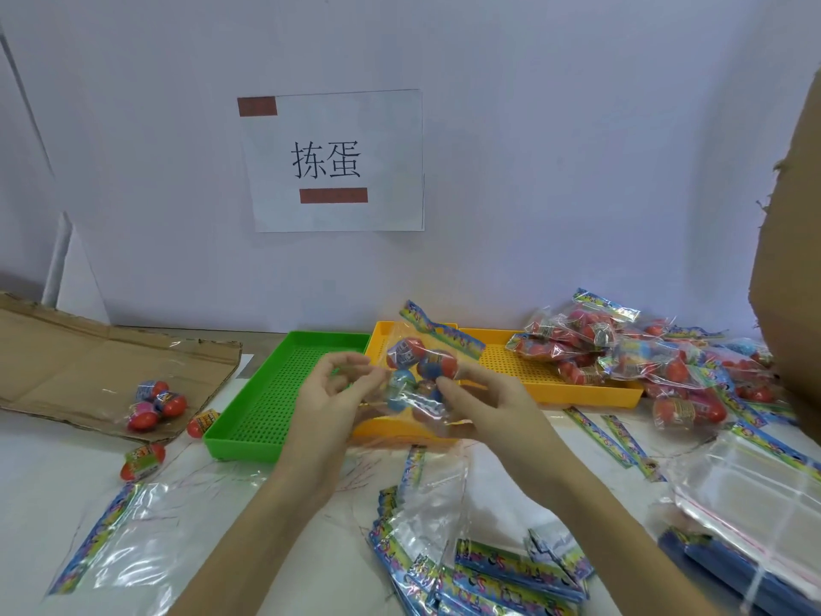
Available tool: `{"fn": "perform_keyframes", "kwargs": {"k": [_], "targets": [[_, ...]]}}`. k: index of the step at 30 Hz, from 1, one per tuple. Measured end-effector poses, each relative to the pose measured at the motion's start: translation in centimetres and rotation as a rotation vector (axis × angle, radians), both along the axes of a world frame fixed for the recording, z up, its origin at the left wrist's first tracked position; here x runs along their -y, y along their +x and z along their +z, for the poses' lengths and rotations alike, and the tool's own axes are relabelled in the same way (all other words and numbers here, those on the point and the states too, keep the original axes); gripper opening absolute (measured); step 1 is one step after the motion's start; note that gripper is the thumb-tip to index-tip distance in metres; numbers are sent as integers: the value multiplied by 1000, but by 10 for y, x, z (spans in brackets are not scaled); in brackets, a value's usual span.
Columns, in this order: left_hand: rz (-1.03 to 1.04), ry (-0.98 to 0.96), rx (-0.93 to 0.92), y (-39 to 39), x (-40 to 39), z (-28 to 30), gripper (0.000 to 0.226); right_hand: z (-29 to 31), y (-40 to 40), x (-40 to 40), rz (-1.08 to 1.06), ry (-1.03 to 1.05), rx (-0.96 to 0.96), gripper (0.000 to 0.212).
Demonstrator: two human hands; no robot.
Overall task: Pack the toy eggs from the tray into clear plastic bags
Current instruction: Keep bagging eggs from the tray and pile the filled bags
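A clear plastic bag (420, 371) with a multicoloured printed header strip is held up above the near edge of the yellow tray (573, 384); four toy eggs (437, 364) (red and blue, with printed wrappers too small to be read) are seen inside it. The bag's right lower part is grasped by the right hand (484, 397), its grip closed on the film with thumb and fingers. The bag's left edge is pinched by the left hand (328, 389), fingers curled toward the thumb. A green tray (266, 406) with a perforated floor lies just beside the yellow tray, on its left, the two touching. A heap of filled bags (631, 349) is piled on the right end of the yellow tray and spills onto the white surface (44, 473) beyond it. Loose eggs (142, 460) are noted at left: one on the surface near the green tray's corner, one against that corner, and a bagged cluster (153, 404) on a flattened cardboard sheet (89, 366). Empty bags (120, 535) with the same colourful headers lie at front left, and a stack of them (480, 571) at front centre; the header printing is blurred. A paper sign (335, 160) is fixed to the wall, reading "拣蛋", with two red-brown bars above and below the characters. A cardboard edge (791, 260) stands at far right.
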State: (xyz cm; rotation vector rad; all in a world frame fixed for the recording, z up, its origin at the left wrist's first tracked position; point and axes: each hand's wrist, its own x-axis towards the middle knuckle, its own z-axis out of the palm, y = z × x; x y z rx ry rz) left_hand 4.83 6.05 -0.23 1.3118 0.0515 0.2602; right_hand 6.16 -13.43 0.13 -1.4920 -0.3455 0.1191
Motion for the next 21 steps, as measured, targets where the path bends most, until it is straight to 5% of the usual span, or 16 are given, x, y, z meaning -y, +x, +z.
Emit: {"fn": "perform_keyframes", "kwargs": {"k": [5,9,14,17,21], "targets": [[-163,236,17,-5,-7,8,68,8,-1,16,192,-345,85,21],[-251,432,18,-9,-6,7,32,8,-1,19,214,-512,160,29],[53,325,63,-5,-2,1,16,9,2,15,81,-166,-5,57],[193,274,93,-1,-2,-3,13,7,1,9,-28,-36,29,39],[138,321,140,0,0,-4,7,3,-1,2,-230,25,30,15]]}}
